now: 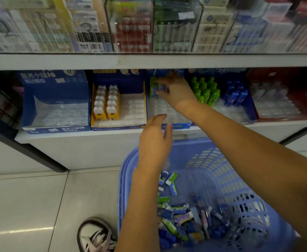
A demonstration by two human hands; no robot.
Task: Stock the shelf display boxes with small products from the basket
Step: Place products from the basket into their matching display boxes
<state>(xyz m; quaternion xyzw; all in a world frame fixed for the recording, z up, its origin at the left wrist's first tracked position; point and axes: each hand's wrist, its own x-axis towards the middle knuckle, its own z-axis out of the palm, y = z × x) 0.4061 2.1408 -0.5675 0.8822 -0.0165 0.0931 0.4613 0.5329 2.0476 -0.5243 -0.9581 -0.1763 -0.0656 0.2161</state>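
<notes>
On the lower shelf (76,137), at the back left corner of the middle blue box (169,126), the right hand (174,91) pinches a small green-and-blue pack (154,90). It stands beside what looks like another of its kind, though blur hides whether it is seated yet. The left hand (154,140) hovers with fingers relaxed and holding nothing, just in front of the box's front lip and above the basket (212,155), which stands on the floor (31,197) below the shelf. More packs (178,219) lie loose in the bottom of the basket, mixed with other blue items.

The step in hand looks like setting this pack into a slot of the clear tray (167,110). Most of the tray is bare, so this box seems barely begun. The next move calls for pressing the pack upright into its slot and letting go without tipping its neighbour. The free left hand can then reach down and pick a matching pack out of the mixed heap
</notes>
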